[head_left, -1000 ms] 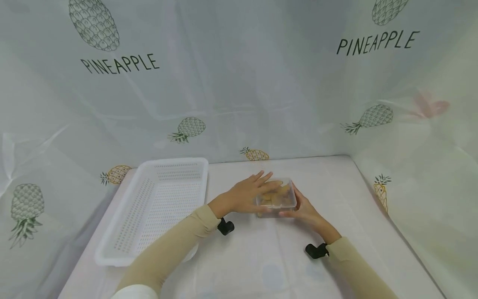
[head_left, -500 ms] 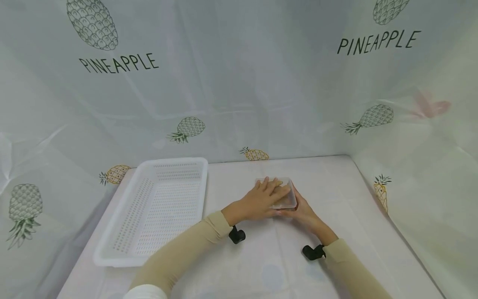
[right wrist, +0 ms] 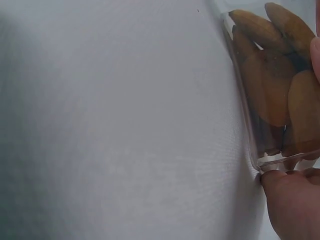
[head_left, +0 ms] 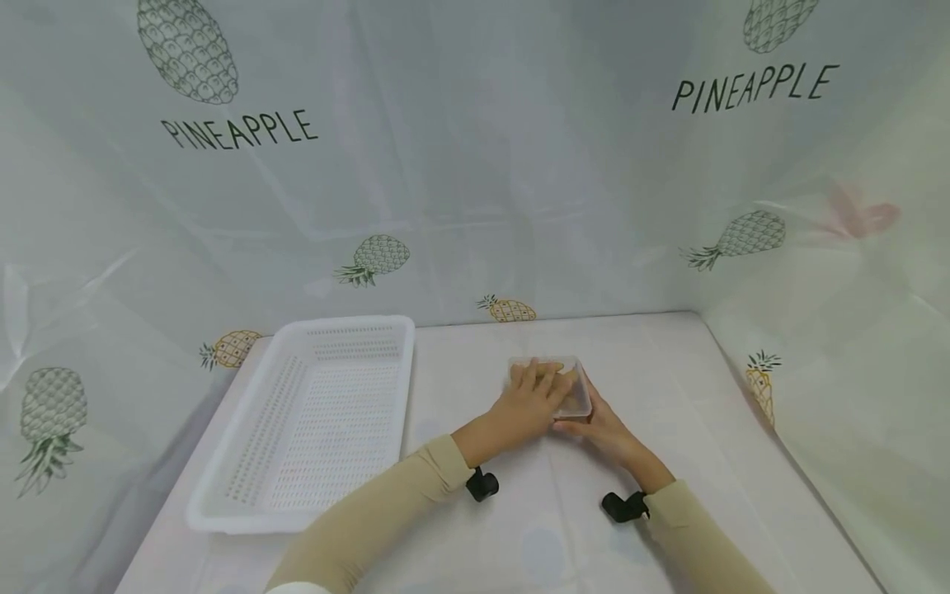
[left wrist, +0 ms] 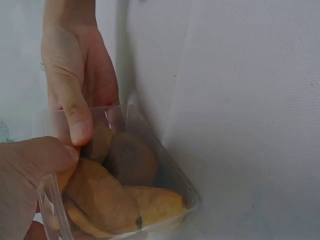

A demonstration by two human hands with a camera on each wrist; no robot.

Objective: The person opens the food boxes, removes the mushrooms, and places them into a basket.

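A small clear plastic box (head_left: 581,403) sits right of the table's middle, holding several yellow-brown oblong pieces (left wrist: 102,197). Among these, a rounder, darker brown piece (left wrist: 131,160) shows in the left wrist view. My left hand (head_left: 523,410) lies across the top of the box, fingers extended and spread. Its thumb (left wrist: 55,154) hangs over the near side, by the rim. From the right, my right hand (head_left: 607,426) grips the box, thumb along the near side; its other fingers are mostly hidden behind. In the right wrist view, that hand (right wrist: 295,197) is at the box's edge.
To the left stands a large white perforated basket (head_left: 405,379). A white cloth (head_left: 653,346) covers the table, and a pineapple-print sheet (head_left: 475,165) hangs behind and at both sides. Each wrist carries a small black camera (head_left: 482,485).
My left hand has slid rightward over the top of the box, covering more of it, then turned slightly so the wrist sits nearer me. My right hand keeps its hold on the box.
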